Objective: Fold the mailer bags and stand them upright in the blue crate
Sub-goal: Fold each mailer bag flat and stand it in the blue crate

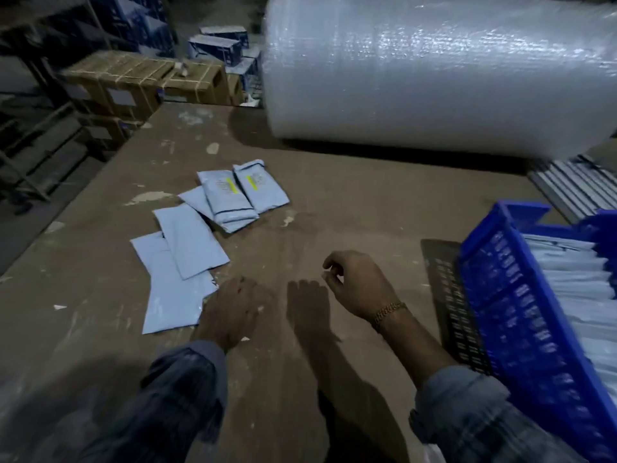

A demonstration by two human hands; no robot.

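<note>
Several pale blue mailer bags lie flat on the brown table, left of centre: a large one (173, 302) nearest me, another (192, 240) overlapping it, and folded ones with yellow marks (230, 198) farther back. My left hand (233, 312) hovers at the right edge of the nearest bag, fingers pointing down; whether it touches the bag I cannot tell. My right hand (357, 282), with a gold bracelet, is raised above the table, its fingers loosely curled and holding nothing. The blue crate (521, 315) stands at the right, with white folded bags (574, 279) upright inside.
A huge roll of bubble wrap (434, 71) fills the back of the table. Strapped cardboard boxes (143, 81) and blue cartons (217, 45) are stacked beyond the far left corner. Metal rails (574, 182) lie behind the crate. The table's left edge runs diagonally.
</note>
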